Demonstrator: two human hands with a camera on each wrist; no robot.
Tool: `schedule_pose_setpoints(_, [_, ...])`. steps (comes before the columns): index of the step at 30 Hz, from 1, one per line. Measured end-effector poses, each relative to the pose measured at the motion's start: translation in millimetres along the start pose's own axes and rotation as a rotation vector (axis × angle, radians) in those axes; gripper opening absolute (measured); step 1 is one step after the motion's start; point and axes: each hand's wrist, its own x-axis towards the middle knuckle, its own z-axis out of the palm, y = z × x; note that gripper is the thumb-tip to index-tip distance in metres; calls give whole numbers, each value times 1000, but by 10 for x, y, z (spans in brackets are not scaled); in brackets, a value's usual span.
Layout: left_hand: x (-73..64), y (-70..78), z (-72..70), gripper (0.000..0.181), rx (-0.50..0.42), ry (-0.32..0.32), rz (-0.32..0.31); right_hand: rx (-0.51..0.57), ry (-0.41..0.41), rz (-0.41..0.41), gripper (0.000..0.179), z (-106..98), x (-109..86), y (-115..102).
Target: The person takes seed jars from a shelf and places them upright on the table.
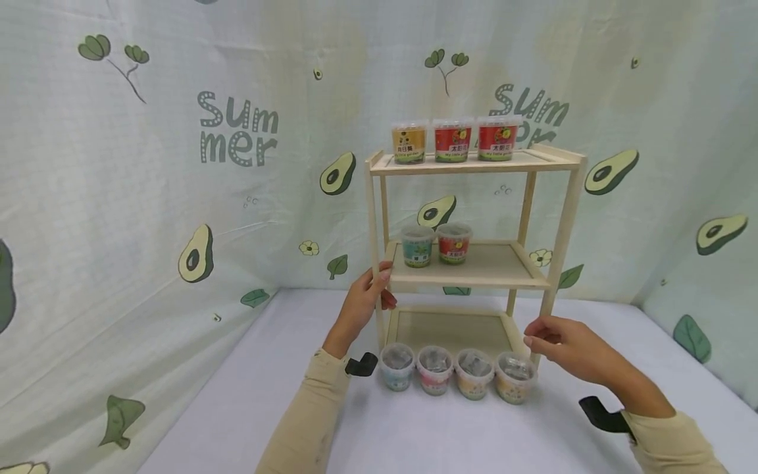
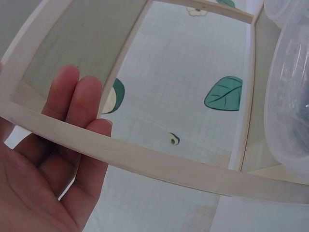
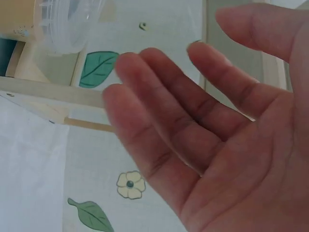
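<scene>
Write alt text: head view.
A left hand holds a three-tier wooden shelf by its left front post; the right hand is near the right front post. Three cups stand on top, two cups mid-tier, four cups at its foot.

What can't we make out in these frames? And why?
Front tubs: lettering too small, head view.
Lower shelf: front edge mostly behind those tubs, head view.
Right-side tub: cut by right edge, left wrist view.
Top-left tub: cut by frame edges, right wrist view.
Left hand: fingers partly behind shelf post, left wrist view.
</scene>
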Motion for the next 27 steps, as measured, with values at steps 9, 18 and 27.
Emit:
schedule_pose_setpoints(9, [-5,4,-3,47,-12,12,11,44,146,-70,23,-8,37,-80])
schedule_pose_setpoints(18, [3,-18,14,47,-10,7,13,96,225,-126,20,-79,78,-175])
schedule_pose_setpoints(27, [90,-201,-10,48,-8,5,-13,197,194,-196,19,-217,182,-307])
